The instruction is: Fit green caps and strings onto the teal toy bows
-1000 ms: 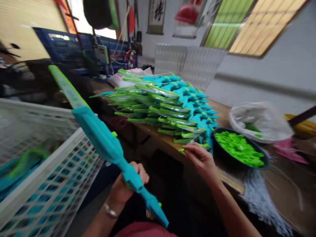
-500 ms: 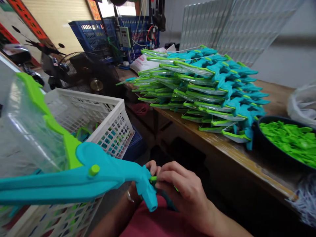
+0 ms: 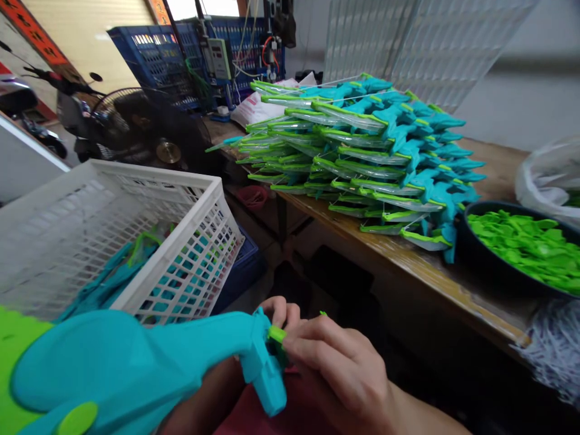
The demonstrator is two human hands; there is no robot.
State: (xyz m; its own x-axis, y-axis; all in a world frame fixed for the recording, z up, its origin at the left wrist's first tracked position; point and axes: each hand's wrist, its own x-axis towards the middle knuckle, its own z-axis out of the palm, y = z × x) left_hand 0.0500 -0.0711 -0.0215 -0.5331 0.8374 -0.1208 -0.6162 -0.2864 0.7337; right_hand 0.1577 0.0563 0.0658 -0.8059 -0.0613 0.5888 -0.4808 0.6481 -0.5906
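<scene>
A large turquoise plastic toy body [image 3: 176,344], with a beak-like bent end and a green peg on its side, stretches from the lower left to my hands. Behind that bent end, my left hand [image 3: 280,312] has its fingers curled round the toy, partly hidden by it. My right hand [image 3: 344,356] pinches a small bright green plastic piece [image 3: 277,334] between thumb and fingers, against the toy beside the bent end. Whether the piece is seated in the toy, I cannot tell. A green part of the toy shows at the left edge.
Left of me stands a white plastic crate [image 3: 174,257] holding turquoise and green parts. A tall stack of similar toys [image 3: 362,163] sits on the wooden table [image 3: 408,269]. To the right are a black tub [image 3: 462,241] of green pieces and a bundle of white strings [image 3: 550,344].
The toy's far end has swung down and closer to the camera, taking its clear wing out of view. More of the green piece shows at my right fingertips. The view has shifted slightly.
</scene>
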